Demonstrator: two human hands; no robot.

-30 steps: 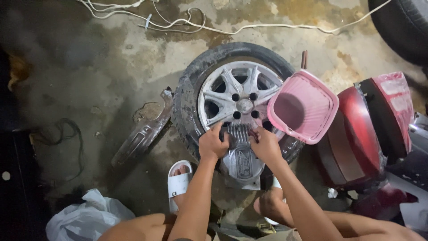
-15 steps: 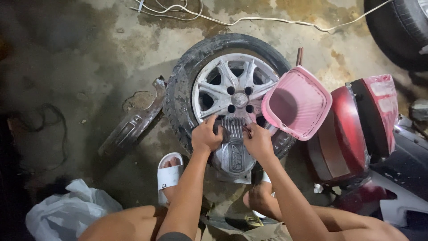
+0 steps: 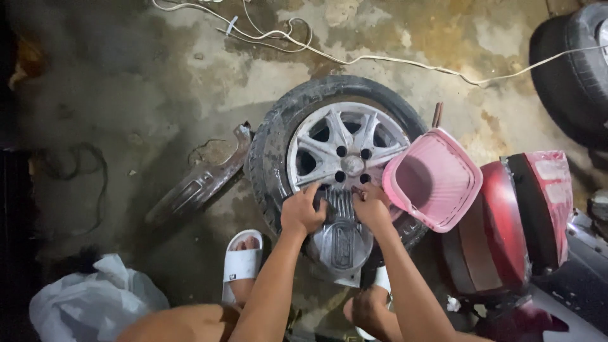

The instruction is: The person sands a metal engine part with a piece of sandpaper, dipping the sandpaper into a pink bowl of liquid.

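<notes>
My fingers [image 3: 315, 193] of both hands are curled down onto the upper edge of a grey metal cover plate [image 3: 342, 237] with a ribbed strip and an oval emblem. In the head view, my left hand [image 3: 303, 212] grips the plate's top left corner, fingers bent narrow around the edge, and my right hand [image 3: 372, 208] does the same at the top right corner, thumb tucked toward the ribs. The plate lies tilted over the lower part of a car wheel [image 3: 342, 155], a dirty tyre with a silver spoked rim that lies flat on the stained concrete floor [image 3: 158, 82]. The plate covers the rim's lower spokes and reaches past the tyre toward me.

Just right of the wheel, a pink plastic basket [image 3: 434, 180] leans over the tyre's edge, touching it. Beyond that stands a red and black machine body [image 3: 506, 221]. Left of the wheel, a curved metal part [image 3: 202, 180] lies on the floor. My foot in a white sandal [image 3: 244, 263] rests below it, with a white plastic bag [image 3: 88, 304] farther left. A white cord [image 3: 354, 60] runs across the floor above the wheel, and another tyre [image 3: 573, 69] sits at the top right.
</notes>
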